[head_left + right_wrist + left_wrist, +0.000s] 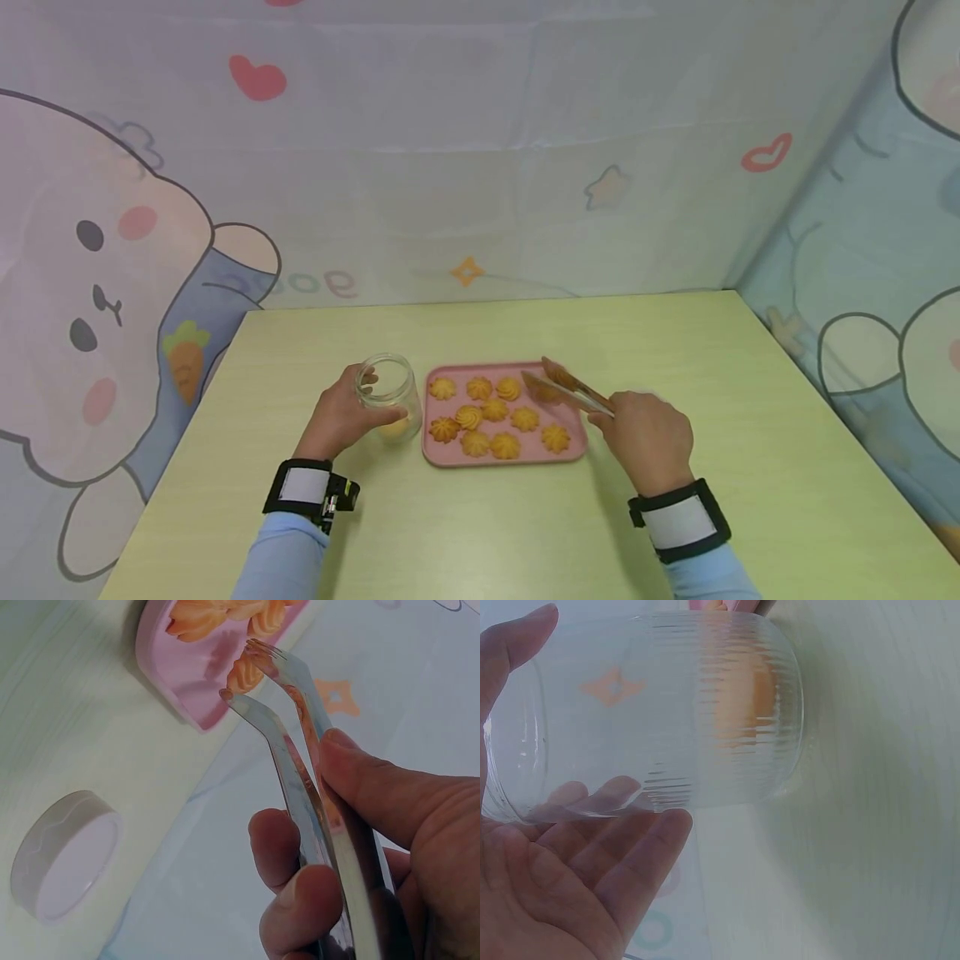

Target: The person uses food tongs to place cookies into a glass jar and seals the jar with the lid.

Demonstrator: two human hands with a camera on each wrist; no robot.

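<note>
My left hand [337, 421] holds an uncapped clear glass jar [406, 398] on the table, thumb on the near side and fingers at the far side. A single piped cookie [742, 697] lies at the jar's bottom. Just right of the jar is a pink tray [536, 454] with several golden swirl cookies [495, 409]. My right hand [651, 437] grips metal tongs [349, 877] with thumb and fingers. Their parted tips reach over the tray's far right corner, one on either side of a cookie [244, 676] in the right wrist view.
A white round lid [81, 862] lies on the table right of the tray, mostly hidden behind my right hand in the head view. A printed cloth [450, 167] hangs along the table's [480, 533] far edge and right side.
</note>
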